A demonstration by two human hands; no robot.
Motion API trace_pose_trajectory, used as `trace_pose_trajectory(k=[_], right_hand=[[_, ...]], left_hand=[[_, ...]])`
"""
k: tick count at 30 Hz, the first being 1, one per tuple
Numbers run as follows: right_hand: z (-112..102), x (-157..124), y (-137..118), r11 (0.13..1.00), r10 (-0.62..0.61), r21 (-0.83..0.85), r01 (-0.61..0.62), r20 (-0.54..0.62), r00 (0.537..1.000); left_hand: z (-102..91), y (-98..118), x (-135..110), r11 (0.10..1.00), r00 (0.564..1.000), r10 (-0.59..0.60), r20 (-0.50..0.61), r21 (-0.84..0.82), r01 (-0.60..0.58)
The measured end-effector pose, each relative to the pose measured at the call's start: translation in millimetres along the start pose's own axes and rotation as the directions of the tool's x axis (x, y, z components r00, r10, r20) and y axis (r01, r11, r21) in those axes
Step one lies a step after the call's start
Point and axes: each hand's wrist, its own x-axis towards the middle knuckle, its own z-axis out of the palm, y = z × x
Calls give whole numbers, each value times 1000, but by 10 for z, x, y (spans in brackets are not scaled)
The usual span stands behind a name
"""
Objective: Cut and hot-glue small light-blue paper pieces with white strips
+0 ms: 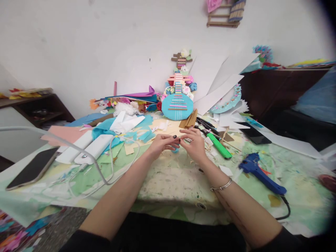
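My left hand [163,145] and my right hand [193,142] meet over the middle of the table, fingertips pinched together. Whatever they hold is too small to make out. A bit of light blue paper [175,150] shows just below the fingertips; whether they touch it I cannot tell. Beyond my hands a blue paper lute [177,106] with pale strings leans upright among paper flowers. Close to my right hand lie a green box cutter [220,146], several black pens [208,125] and folded brown paper [189,119].
A blue glue gun [262,173] with a black cord lies on the right, near a dark phone [256,133]. To the left are another phone [33,168], white power banks [94,148], a looping white cable [101,175] and crumpled white paper [126,123]. White sheets [219,84] lean behind.
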Motion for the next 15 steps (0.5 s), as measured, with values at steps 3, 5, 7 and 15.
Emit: trace_pose_trajectory(k=[3, 5, 7, 15], right_hand=[[2, 16, -2, 975, 165, 146, -167, 26, 986], [13, 21, 24, 937, 272, 223, -269, 18, 962], [23, 23, 70, 906, 350, 259, -333, -19, 937], [-14, 23, 174, 876, 446, 247, -413, -92, 890]], left_hand=[[-15, -22, 18, 998, 998, 50, -47, 41, -48], [-27, -32, 33, 997, 991, 77, -113, 29, -74], [-48, -29, 49, 995, 976, 94, -194, -25, -100], [-167, 51, 87, 954, 932, 34, -362, -266, -139]])
